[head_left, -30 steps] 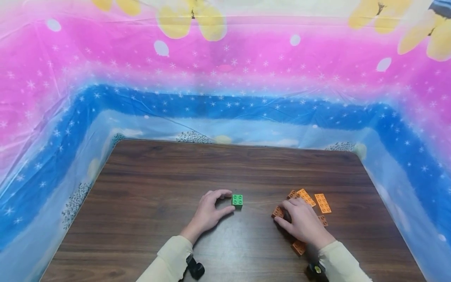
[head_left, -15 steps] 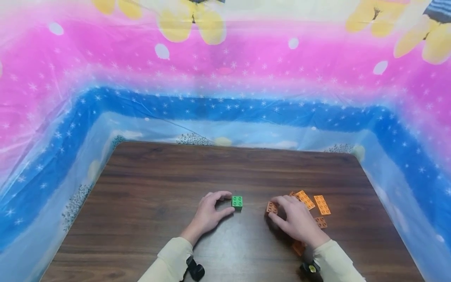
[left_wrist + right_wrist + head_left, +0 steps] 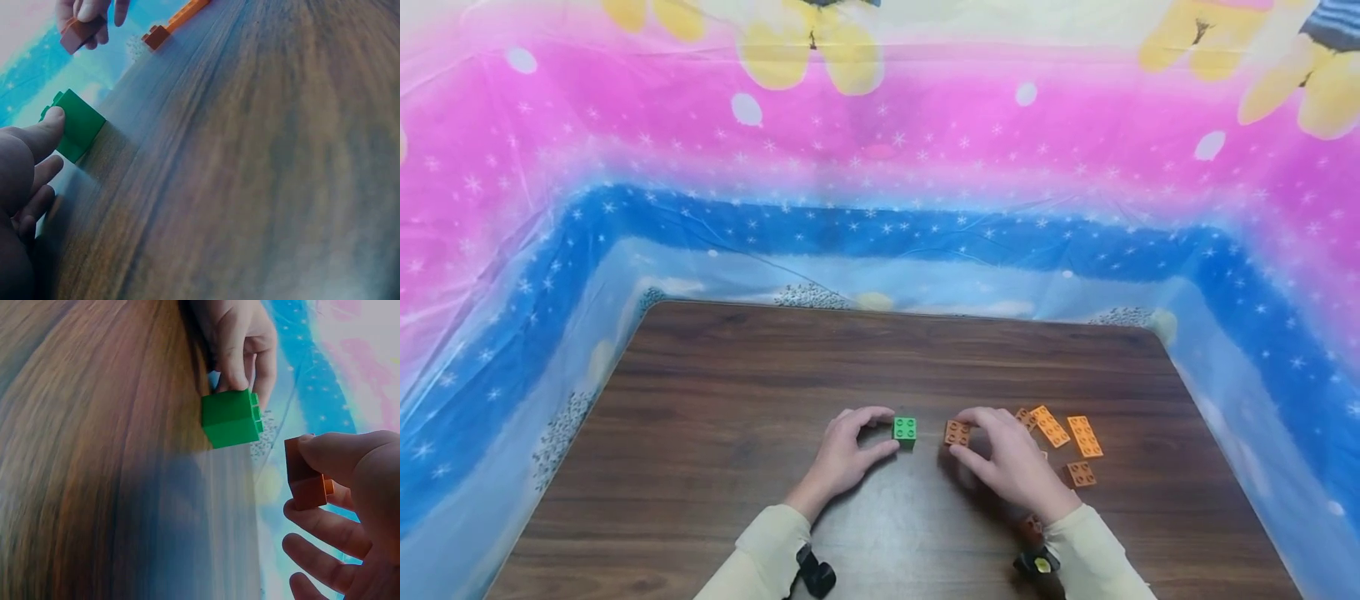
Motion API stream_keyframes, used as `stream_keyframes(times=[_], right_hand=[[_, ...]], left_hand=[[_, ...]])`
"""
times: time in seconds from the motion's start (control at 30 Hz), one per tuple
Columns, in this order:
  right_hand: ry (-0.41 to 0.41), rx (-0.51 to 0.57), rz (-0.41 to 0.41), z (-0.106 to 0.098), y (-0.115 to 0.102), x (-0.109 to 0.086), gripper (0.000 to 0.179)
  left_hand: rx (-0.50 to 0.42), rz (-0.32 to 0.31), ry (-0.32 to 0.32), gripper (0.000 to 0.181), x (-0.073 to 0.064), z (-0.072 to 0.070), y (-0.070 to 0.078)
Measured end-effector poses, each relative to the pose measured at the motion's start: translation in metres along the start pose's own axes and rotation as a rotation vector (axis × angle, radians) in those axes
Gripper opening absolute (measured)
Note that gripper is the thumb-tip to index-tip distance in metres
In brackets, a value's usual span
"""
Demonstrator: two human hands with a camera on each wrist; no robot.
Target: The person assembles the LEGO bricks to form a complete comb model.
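Green brick [image 3: 905, 430] and brown brick [image 3: 957, 433] gripped, a short gap between

From my station I see the left hand [image 3: 845, 446] pinching the green brick between thumb and fingers, studs up on the table [image 3: 760, 358]. The right hand [image 3: 1009, 454] pinches the brown brick, which the wrist views show raised off the wood. Bare woodgrain stretches from the left hand to the left edge; the far edge lies well beyond both hands, with the patterned cloth [image 3: 880, 225] rising behind it. On the right, two orange plates [image 3: 1086, 436] and a loose brown brick [image 3: 1081, 474] crowd the right hand's outer side.

The near edge is cut off on my feed. The right wrist partly covers another brick [image 3: 1032, 525], and a small orange sliver [image 3: 1043, 455] beside the right hand is too hidden to identify.
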State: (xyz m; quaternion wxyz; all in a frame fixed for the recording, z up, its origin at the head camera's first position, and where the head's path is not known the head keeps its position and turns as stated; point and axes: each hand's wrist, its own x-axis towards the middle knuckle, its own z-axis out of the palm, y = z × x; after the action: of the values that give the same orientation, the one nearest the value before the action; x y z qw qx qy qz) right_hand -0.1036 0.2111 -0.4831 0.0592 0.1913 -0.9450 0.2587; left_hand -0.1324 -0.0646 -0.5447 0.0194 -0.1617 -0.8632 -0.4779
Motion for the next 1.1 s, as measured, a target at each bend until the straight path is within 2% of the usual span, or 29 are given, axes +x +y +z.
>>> stream_keyframes(times=[0.2, 0.57, 0.9, 1.1], right_hand=[[-0.005, 0.06, 0.02, 0.005, -0.01, 0.005, 0.037], [0.016, 0.125, -0.007, 0.019, -0.028, 0.015, 0.039], [0.021, 0.162, 0.01, 0.036, -0.028, 0.02, 0.038], [0.021, 0.193, -0.011, 0.042, -0.026, 0.023, 0.035]], left_hand=[[0.01, 0.008, 0.009, 0.041, -0.001, -0.001, 0.0], [0.001, 0.009, 0.002, 0.038, -0.002, -0.002, 0.0], [0.008, 0.033, 0.009, 0.038, -0.001, -0.001, 0.0], [0.008, 0.043, 0.008, 0.037, 0.0, -0.001, -0.001]])
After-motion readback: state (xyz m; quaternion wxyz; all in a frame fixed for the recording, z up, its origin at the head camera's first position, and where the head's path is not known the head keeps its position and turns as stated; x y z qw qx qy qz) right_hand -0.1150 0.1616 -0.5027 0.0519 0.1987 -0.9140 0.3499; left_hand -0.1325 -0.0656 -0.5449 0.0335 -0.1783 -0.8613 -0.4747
